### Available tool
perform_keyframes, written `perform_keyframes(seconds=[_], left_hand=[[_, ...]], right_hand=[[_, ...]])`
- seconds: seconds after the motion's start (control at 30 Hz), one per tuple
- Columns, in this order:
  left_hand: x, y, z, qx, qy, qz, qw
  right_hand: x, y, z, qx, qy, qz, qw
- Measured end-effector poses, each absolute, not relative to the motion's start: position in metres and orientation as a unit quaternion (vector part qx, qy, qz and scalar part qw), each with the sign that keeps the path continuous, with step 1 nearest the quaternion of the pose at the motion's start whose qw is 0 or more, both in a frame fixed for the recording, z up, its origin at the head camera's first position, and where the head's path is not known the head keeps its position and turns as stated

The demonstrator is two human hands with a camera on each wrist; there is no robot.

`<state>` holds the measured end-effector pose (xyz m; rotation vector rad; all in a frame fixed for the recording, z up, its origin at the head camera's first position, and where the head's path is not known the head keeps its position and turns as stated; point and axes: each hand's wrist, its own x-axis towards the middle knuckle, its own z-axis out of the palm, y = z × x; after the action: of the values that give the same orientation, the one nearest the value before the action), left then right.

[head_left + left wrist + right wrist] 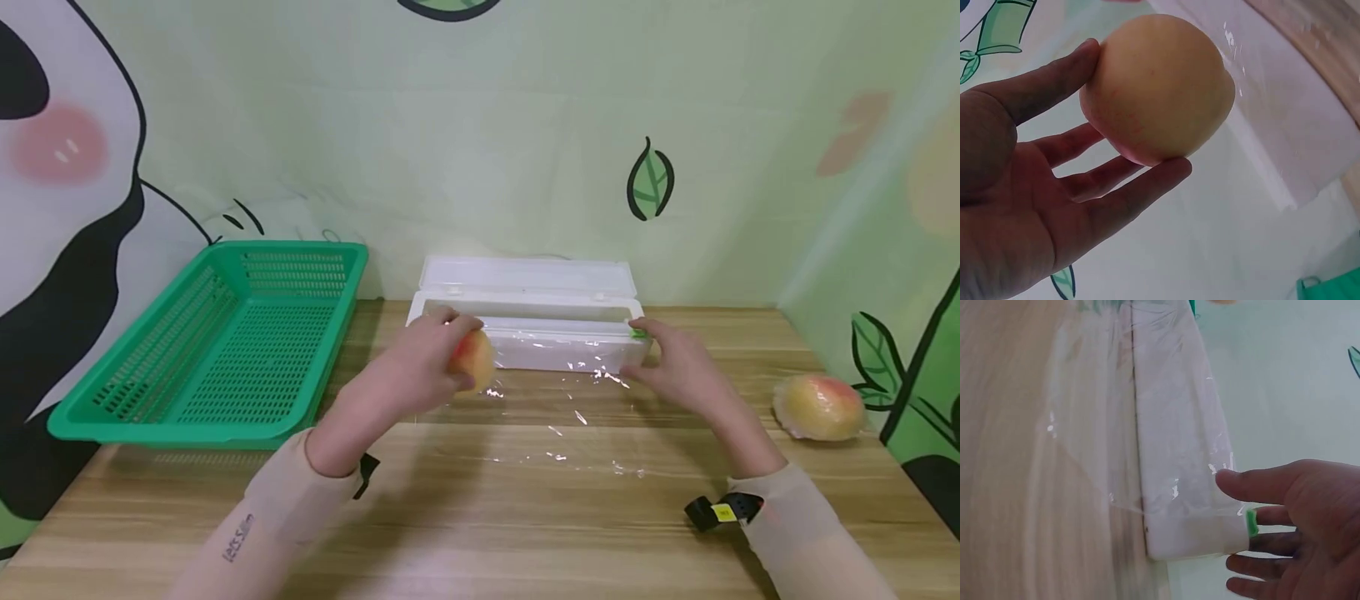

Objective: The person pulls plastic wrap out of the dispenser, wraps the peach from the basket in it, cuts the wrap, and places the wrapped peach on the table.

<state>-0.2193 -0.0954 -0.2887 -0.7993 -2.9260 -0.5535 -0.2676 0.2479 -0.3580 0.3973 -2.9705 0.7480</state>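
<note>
A peach (pixel 1157 87) sits in my left hand (pixel 420 358), gripped between the thumb on one side and the fingers beneath. It is held over the left front of a white cling film box (pixel 562 350), whose lid (pixel 525 273) stands open at the back. My right hand (pixel 686 367) holds the box's right end, thumb on the front side and fingers by the small green slider (pixel 1251 523). Clear cling film (pixel 555 433) stretches from the box across the table toward me, with creases catching the light.
A green perforated basket (pixel 255 358) stands on the left of the wooden table (pixel 487 533). At the right edge lies another peach (pixel 819 407) wrapped in film. A printed cloth backdrop (pixel 517 167) hangs close behind the box.
</note>
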Motion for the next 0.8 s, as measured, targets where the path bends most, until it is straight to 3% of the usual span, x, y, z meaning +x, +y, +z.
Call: perform_keyframes(seconds=[0.2, 0.3, 0.5, 0.8], left_hand=[[-0.218, -0.081, -0.305, -0.276, -0.942, -0.19, -0.004], [-0.218, -0.074, -0.313, -0.279, -0.939, -0.199, -0.024], [-0.219, -0.058, -0.326, -0.293, -0.935, -0.196, -0.045], [-0.221, -0.037, -0.34, -0.314, -0.931, -0.179, -0.046]], right_hand=[[-0.259, 0.239, -0.352, 0.148, -0.961, 0.231, 0.044], [-0.25, 0.226, -0.349, 0.227, -0.946, 0.225, 0.05], [-0.229, 0.19, -0.358, 0.388, -0.904, 0.173, -0.051], [-0.212, 0.168, -0.375, 0.379, -0.912, 0.122, -0.095]])
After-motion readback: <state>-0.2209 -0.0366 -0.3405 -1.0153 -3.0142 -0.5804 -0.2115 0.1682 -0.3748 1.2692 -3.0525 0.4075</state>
